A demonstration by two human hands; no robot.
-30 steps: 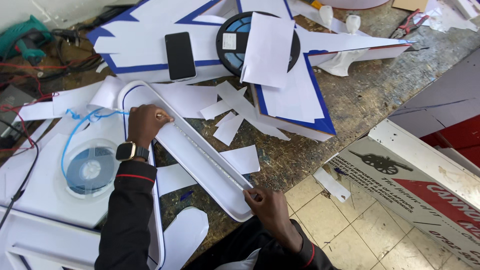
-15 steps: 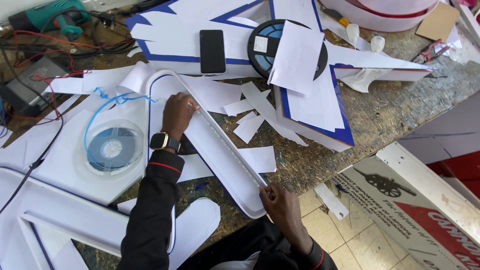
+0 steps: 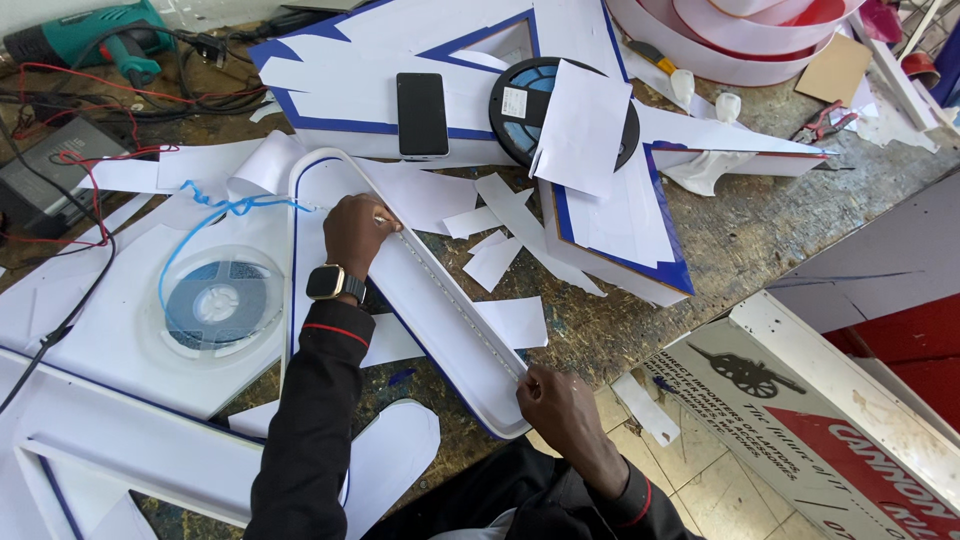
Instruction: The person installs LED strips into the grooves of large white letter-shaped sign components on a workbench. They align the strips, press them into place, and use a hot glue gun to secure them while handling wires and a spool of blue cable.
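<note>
two hands – left hand (image 3: 357, 232), right hand (image 3: 560, 400); two reels – clear reel (image 3: 218, 303), black reel (image 3: 520, 110); one phone (image 3: 422, 114); one drill (image 3: 90, 42)

Glossy white plastic tray (image 3: 440, 320), matt paper scraps (image 3: 520, 320), rough worn wood bench (image 3: 760, 240).

Phone (image 3: 423, 113) behind tray (image 3: 440, 300) — reel (image 3: 218, 302) left of it, drill (image 3: 95, 40) at bench's (image 3: 780, 230) far-left corner.

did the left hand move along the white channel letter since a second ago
No. The left hand stays pressed at the upper curve of the white channel letter, just below the black phone; only the camera view shifted.
</note>
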